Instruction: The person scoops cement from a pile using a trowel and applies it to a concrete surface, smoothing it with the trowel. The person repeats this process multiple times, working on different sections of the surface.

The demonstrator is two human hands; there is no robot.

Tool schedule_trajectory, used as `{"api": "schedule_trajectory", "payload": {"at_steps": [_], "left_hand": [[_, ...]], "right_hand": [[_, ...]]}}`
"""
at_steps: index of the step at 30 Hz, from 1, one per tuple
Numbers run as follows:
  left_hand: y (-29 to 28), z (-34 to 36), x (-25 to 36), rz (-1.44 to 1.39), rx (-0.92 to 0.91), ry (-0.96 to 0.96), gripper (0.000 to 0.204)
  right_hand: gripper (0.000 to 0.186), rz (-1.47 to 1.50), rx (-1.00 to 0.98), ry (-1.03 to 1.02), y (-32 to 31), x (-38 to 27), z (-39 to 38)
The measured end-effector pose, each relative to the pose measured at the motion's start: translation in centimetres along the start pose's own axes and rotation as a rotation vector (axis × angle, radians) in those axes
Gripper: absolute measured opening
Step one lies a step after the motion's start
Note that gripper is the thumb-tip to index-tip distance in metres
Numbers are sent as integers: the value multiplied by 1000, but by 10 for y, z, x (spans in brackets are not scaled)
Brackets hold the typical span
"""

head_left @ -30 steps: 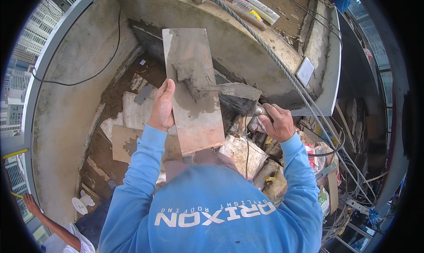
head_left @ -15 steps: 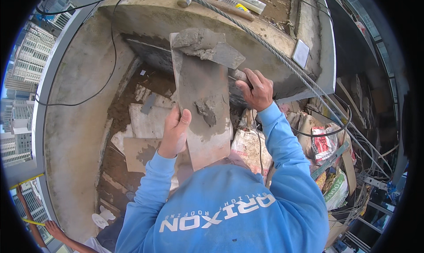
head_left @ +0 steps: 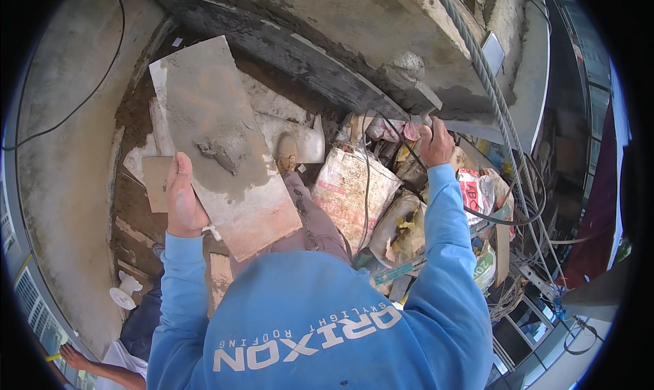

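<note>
My left hand grips the board (mortar on top); my right hand curls closed round the trowel.

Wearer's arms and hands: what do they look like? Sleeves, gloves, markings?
Long light-blue sleeves on both arms, ending in matching cuffs at the wrists. Left hand and right hand are bare, without gloves. No lettering visible on the sleeves; the blue top has white lettering.

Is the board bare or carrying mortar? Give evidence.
Carrying some: a mortar lump sits on the board, amid smears; its near end looks mostly bare.
</note>
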State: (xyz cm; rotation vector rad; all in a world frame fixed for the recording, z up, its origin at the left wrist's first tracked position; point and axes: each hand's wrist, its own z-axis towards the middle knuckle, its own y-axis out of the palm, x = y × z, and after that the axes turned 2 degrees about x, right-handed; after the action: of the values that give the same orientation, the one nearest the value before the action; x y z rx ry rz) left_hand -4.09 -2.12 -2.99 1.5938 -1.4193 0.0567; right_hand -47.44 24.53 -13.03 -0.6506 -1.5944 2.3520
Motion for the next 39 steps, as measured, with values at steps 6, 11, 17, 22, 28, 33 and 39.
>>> {"api": "schedule_trajectory", "payload": {"at_steps": [6,11,17,22,28,33,39], "left_hand": [[-10,21,-23,4,71,-62,47],[-3,5,-23,-32,75,-43,45],[27,2,-22,-134,-38,-56,45],[37,10,-8,-125,-112,34,47],[68,-10,54,-135,-303,119,48],[93,-29,77,-61,-344,141,48],[104,-70,61,173,-357,143,49]], "right_hand": [[55,-369,-816,535,106,93,-2],[55,-360,-746,552,63,51,-2],[48,-252,-513,477,-14,9,5],[35,101,-275,52,-85,-88,37],[34,281,-161,-401,-157,-181,52],[38,288,-70,-462,-133,-211,57],[36,417,132,-390,-91,-240,86]]}}
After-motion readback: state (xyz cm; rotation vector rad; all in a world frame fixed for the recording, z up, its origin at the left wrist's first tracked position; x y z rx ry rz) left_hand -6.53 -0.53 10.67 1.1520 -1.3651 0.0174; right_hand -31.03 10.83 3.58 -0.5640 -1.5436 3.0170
